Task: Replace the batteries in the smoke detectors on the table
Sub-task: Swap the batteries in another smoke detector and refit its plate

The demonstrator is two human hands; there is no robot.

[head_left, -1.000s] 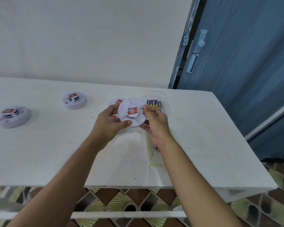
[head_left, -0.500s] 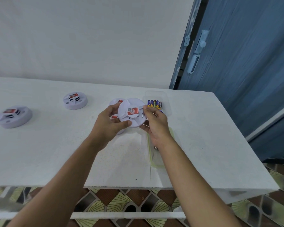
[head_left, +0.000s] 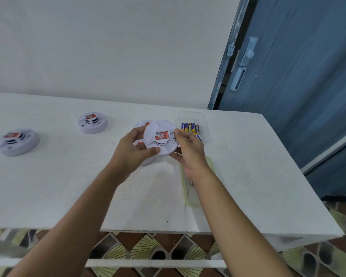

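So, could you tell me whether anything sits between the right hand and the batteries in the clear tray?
Nothing visible does: the right hand grips the held smoke detector beside the batteries, with no object between them.

Two bare forearms entered from the bottom of the frame, one from the lower left and one from the lower right. No sleeves, watch, bracelet or gloves showed on them. The left hand and the right hand were both uncovered, with no rings visible on the fingers and short, unpainted nails.
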